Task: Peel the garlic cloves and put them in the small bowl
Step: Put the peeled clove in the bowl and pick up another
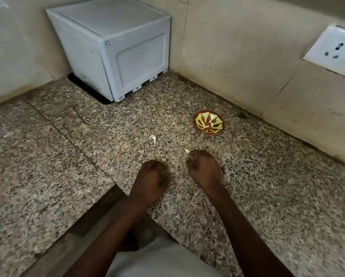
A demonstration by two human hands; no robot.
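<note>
A small red bowl (209, 122) with a yellow-green pattern stands on the speckled granite counter, right of centre. One unpeeled white garlic clove (153, 138) lies loose on the counter, left of the bowl. My right hand (204, 168) is closed, and the pale tip of a garlic clove (187, 150) sticks out from its fingers; it is below and left of the bowl. My left hand (152, 179) is a closed fist resting on the counter beside it; whether it holds anything is hidden.
A white boxy appliance (115, 48) stands in the back corner against the tiled walls. A wall socket (333, 50) sits on the right wall. A small bit of garlic skin (141, 151) lies near my left hand. The counter's front edge (99, 202) cuts in below my arms.
</note>
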